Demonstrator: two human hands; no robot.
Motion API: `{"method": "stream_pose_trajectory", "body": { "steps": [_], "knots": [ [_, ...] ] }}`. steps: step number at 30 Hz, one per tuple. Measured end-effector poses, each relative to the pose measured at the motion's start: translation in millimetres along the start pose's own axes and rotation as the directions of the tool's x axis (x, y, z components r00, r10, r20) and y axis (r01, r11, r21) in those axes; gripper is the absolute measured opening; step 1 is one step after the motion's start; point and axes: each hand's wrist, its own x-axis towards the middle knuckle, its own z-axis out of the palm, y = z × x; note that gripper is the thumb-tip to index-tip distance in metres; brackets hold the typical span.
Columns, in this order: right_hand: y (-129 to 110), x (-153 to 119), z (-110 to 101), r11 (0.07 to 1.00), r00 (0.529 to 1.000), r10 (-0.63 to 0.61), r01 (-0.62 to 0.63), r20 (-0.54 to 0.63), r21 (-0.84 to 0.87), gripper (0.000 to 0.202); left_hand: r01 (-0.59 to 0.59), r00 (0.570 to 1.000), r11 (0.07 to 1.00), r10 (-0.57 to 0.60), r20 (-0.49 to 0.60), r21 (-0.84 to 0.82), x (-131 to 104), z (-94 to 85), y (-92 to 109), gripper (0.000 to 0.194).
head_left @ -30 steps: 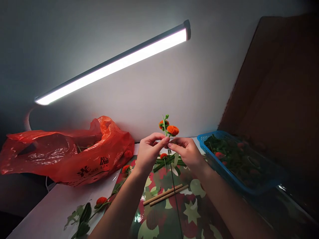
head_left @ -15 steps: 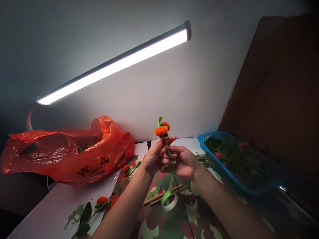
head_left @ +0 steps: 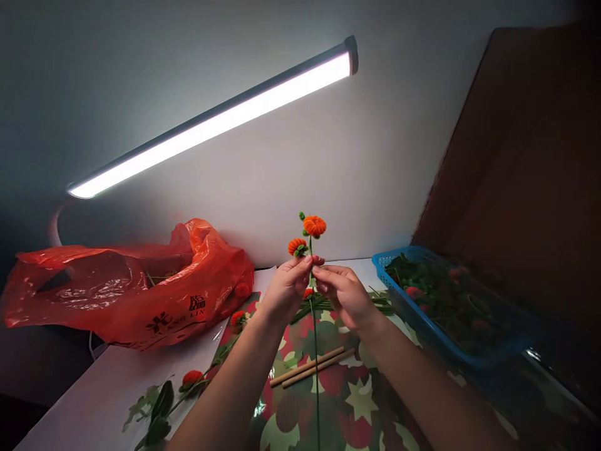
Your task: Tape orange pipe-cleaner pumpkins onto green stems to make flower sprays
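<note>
Under the lamp point(head_left: 216, 119), a patterned mat point(head_left: 291, 413) lies between the red bag point(head_left: 141, 294) and the blue basket point(head_left: 382, 260), whose far right side is lost in shadow. Above the mat, the left hand point(head_left: 290, 285) and right hand point(head_left: 345, 291) meet at one long stem point(head_left: 315, 338). Its long axis runs nearly upright, passing in front of two sticks point(head_left: 300, 369); its bottom end is cut off by the lower edge of view. Two orange blooms point(head_left: 314, 225) stand above the grip, with a green bud point(head_left: 301, 215) beside the higher one. The left hand is nearer them, pinched on the stem just beneath the lower bloom. The right thumb and forefinger sit slightly lower; whether they clamp the stem or the pale strip point(head_left: 312, 282) there, I cannot tell.
</note>
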Motion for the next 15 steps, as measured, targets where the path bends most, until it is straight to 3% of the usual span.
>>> {"method": "stream_pose_trajectory", "body": {
  "steps": [3, 8, 15],
  "knots": [
    [4.5, 3.5, -3.6, 0.961, 0.973, 0.183, -0.207, 0.139, 0.184, 0.022, 0.114, 0.992, 0.991, -0.11, 0.064, -0.065, 0.2, -3.5, -1.8, 0.026],
    [8.1, 5.0, -9.9, 0.826, 0.866, 0.401, -0.483, 0.298, 0.291, 0.018, 0.174, 0.978, 0.98, -0.16, 0.133, -0.097, -0.5, -7.2, -10.0, 0.034],
    [6.5, 2.1, -28.2, 0.781, 0.767, 0.453, -0.587, 0.454, 0.212, 0.022, 0.195, 0.953, 0.979, -0.177, 0.246, -0.053, -2.7, -5.6, -22.3, 0.039]
  ]
}}
